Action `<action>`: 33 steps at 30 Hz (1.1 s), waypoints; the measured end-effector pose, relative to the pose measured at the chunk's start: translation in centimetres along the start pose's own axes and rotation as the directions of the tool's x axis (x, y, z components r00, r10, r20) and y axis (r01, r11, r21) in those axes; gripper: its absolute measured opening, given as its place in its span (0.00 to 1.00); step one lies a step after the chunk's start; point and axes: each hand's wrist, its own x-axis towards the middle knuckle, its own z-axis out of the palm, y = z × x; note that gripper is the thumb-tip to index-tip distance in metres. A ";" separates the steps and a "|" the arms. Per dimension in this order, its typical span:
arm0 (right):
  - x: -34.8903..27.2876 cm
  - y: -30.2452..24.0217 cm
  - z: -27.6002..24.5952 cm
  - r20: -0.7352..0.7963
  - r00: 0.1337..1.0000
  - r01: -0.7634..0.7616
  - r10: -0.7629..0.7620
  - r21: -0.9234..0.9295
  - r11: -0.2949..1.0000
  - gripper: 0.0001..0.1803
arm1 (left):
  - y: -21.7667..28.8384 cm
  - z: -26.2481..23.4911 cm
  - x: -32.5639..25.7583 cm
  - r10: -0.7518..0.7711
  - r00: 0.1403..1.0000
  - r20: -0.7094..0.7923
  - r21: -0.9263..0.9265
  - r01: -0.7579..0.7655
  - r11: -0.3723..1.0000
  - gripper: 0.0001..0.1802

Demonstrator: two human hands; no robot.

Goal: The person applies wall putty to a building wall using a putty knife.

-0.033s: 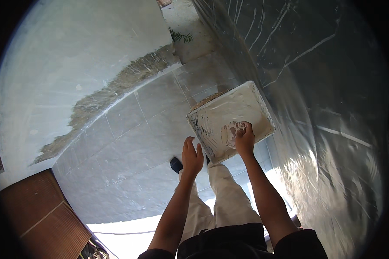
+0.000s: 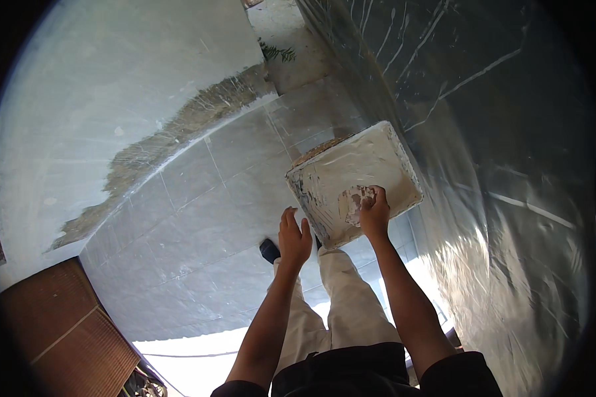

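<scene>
A shallow rectangular tub (image 2: 396, 137) holds a smooth bed of pale, wet-looking plaster (image 2: 361, 159). Its rim is crusted with dried material. My right hand (image 2: 375, 215) reaches over the near right part of the tub, fingers wrapped on a flat, plaster-smeared scraper (image 2: 357, 202). That scraper rests on or in the plaster; its lower edge blends into the mix. Just outside the tub's left corner, my left hand (image 2: 294, 239) hangs with fingers and thumb apart, holding nothing. Whether its fingertips touch the rim cannot be made out.
At left, a pale wall (image 2: 99, 119) has a rough grey-brown strip (image 2: 172, 135) along its base. Grey tiles (image 2: 205, 218) cover the floor, where my dark shoe (image 2: 269, 251) shows. Shiny plastic sheeting (image 2: 490, 152) hangs at right. A brown ribbed panel (image 2: 66, 317) stands lower left.
</scene>
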 end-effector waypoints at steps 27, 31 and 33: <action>0.7 6.6 6.6 0.010 0.998 0.066 -0.066 -0.019 0.998 0.21 | -3.8 5.8 1.9 -0.213 0.977 0.030 -0.275 0.213 0.937 0.34; 1.0 7.0 6.9 -0.014 0.995 0.095 -0.096 -0.051 0.994 0.22 | -3.7 6.2 1.9 -0.200 0.980 -0.001 -0.267 0.193 0.944 0.33; 1.2 7.2 7.0 -0.041 0.991 0.124 -0.127 -0.079 0.989 0.23 | -3.5 6.2 1.9 -0.193 0.981 -0.001 -0.250 0.186 0.950 0.33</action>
